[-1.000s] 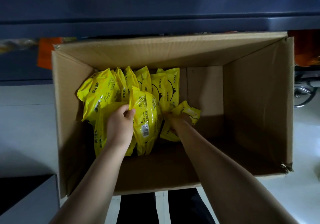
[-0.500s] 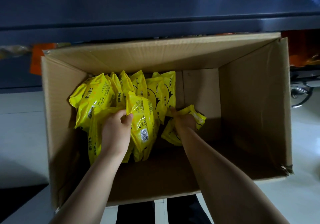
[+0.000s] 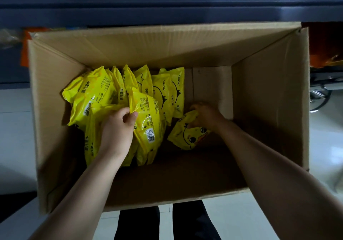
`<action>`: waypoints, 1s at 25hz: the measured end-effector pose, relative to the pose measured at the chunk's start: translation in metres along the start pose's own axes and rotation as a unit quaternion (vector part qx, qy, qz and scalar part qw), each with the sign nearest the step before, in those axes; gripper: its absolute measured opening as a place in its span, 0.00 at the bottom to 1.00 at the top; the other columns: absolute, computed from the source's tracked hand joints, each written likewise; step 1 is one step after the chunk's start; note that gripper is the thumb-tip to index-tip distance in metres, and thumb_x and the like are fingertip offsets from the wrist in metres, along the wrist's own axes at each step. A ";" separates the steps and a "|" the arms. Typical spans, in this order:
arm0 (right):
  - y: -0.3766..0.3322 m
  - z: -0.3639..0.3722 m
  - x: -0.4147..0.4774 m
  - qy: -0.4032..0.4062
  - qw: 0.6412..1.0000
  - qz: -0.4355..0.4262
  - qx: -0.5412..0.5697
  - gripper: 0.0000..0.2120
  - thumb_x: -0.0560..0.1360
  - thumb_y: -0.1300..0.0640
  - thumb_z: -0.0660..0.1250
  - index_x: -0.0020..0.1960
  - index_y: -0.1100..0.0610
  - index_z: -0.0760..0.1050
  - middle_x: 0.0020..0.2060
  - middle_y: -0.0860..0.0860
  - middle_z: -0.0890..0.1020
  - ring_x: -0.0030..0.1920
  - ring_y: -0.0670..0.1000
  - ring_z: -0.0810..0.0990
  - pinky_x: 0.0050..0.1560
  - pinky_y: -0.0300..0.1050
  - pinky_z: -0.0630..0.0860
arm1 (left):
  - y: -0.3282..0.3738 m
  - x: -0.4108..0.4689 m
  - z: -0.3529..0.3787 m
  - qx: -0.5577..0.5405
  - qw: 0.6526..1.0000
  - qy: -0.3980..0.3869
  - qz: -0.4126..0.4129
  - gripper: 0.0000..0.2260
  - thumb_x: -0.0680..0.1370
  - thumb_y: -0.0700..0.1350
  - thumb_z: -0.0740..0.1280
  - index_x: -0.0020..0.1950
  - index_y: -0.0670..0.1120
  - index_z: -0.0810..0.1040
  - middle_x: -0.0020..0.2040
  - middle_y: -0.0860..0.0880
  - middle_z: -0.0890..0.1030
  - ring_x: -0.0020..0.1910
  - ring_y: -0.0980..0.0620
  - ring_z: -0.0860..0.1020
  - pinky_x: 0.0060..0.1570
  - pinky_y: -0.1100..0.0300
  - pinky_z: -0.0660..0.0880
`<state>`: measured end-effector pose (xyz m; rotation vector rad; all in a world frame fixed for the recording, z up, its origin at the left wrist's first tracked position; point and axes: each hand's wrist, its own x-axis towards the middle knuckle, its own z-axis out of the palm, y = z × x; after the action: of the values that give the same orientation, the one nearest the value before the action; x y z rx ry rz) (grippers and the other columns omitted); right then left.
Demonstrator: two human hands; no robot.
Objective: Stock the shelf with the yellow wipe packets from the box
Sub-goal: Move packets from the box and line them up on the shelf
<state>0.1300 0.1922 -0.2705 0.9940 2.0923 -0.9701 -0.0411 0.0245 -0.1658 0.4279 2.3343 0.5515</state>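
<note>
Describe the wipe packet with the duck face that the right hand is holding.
The duck packet is a soft, glossy yellow plastic pouch printed with a cartoon duck face and dark lettering. It lies tilted on the box floor, face up, apart from the packed row on the left. The right hand grips its upper end; nothing else clearly touches it.
</note>
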 end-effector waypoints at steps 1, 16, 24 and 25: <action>0.002 0.003 -0.003 -0.023 0.999 0.005 -0.042 0.36 0.64 0.44 0.76 0.68 0.54 0.69 0.66 0.53 0.71 0.66 0.55 0.70 0.62 0.46 0.67 | -0.001 0.000 0.000 0.004 1.000 0.002 0.005 0.18 0.80 0.48 0.61 0.66 0.41 0.72 0.59 0.42 0.78 0.56 0.45 0.76 0.49 0.61 0.66; 0.013 -0.052 -0.080 0.140 0.756 0.242 0.592 0.22 0.72 0.52 0.71 0.63 0.57 0.73 0.56 0.53 0.79 0.53 0.54 0.79 0.53 0.52 0.77 | 0.048 0.008 -0.015 0.055 0.977 0.026 0.206 0.09 0.77 0.37 0.64 0.55 0.41 0.80 0.48 0.45 0.84 0.33 0.56 0.80 0.32 0.74 0.67; -0.013 -0.041 -0.079 0.138 0.740 0.269 0.600 0.25 0.73 0.52 0.70 0.66 0.60 0.70 0.60 0.56 0.77 0.60 0.58 0.76 0.41 0.43 0.72 | 0.017 0.029 0.024 -0.227 0.968 -0.071 -0.078 0.06 0.77 0.38 0.65 0.53 0.45 0.73 0.55 0.45 0.77 0.50 0.53 0.76 0.53 0.57 0.75; -0.015 -0.037 -0.079 0.138 0.735 0.267 0.608 0.24 0.73 0.52 0.70 0.65 0.60 0.71 0.60 0.57 0.78 0.59 0.58 0.77 0.44 0.46 0.74 | 0.018 0.028 0.026 -0.264 0.960 -0.039 -0.089 0.07 0.76 0.39 0.67 0.52 0.44 0.71 0.55 0.45 0.75 0.48 0.53 0.76 0.52 0.56 0.76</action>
<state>0.1513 0.1871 -0.1849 2.3028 0.9541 -1.9540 -0.0398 0.0594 -0.1898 -0.0124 2.0165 1.0079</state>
